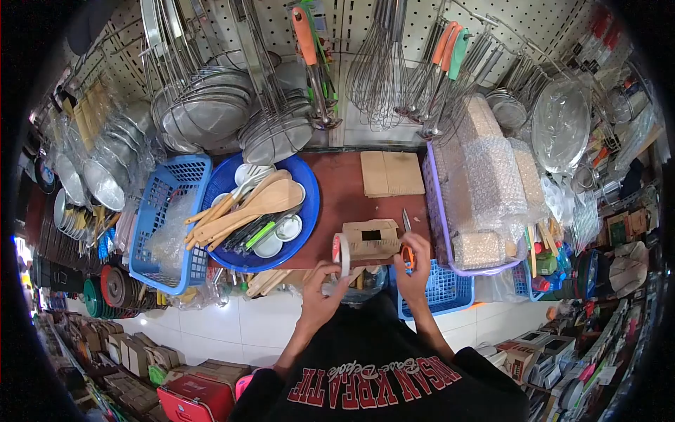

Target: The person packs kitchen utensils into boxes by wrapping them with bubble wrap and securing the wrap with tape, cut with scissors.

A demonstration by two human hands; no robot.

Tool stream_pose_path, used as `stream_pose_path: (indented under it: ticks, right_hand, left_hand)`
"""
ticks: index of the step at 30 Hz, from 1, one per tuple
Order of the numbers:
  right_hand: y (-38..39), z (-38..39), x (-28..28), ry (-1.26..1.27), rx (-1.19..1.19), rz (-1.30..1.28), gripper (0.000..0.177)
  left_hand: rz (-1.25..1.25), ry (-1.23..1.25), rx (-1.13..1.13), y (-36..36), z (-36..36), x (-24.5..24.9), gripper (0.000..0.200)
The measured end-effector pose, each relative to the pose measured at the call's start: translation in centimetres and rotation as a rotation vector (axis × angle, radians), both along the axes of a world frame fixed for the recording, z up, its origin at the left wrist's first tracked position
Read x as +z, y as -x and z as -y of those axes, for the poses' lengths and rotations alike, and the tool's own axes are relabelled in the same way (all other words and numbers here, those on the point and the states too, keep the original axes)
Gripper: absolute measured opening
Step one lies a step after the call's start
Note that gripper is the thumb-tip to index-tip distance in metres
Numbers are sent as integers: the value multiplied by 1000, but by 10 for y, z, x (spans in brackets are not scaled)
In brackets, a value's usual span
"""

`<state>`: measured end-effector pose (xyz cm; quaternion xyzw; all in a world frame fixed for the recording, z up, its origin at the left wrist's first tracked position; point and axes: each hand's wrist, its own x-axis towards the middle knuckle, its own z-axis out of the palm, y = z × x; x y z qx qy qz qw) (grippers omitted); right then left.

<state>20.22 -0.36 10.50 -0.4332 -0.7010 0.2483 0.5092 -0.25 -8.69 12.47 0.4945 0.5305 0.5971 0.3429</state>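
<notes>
My left hand (321,292) is closed on a roll of tape (342,254), held upright near the front edge of the red-brown table. In my right hand (415,264) is a pair of scissors with orange handles (408,259), its metal blades (406,221) pointing away from me. Between the hands lies a piece of cardboard (361,247) with a dark rectangular patch near its middle. Farther back on the tabletop (337,190) rests a folded brown cardboard sheet (392,174).
A blue round basin (309,211) holds wooden spatulas (271,198) and small white dishes. Left of it stands a blue basket (179,278); to the right, a purple basket (434,204) holds bubble-wrapped goods (492,183). Strainers (207,116) and whisks (380,84) hang behind.
</notes>
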Motion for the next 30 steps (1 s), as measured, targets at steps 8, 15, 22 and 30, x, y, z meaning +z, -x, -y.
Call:
stream_pose_path:
  ticks: [8,15,22,30]
  right_hand:
    - [20,35,52,442,552,-400,39]
    - [22,41,66,464,547,-405,30]
    - [21,41,61,396,530,-310,26]
    - [26,46,62,458,515,-378,23]
  left_hand:
    - [-179,-67,-266,-14,-5,59,23]
    - [-212,-94,-357,-15,-8,54,20]
    - [-384,-194,-304,-12,-7,46,25]
    - [-496,-317,-260,-9,-11,43,29]
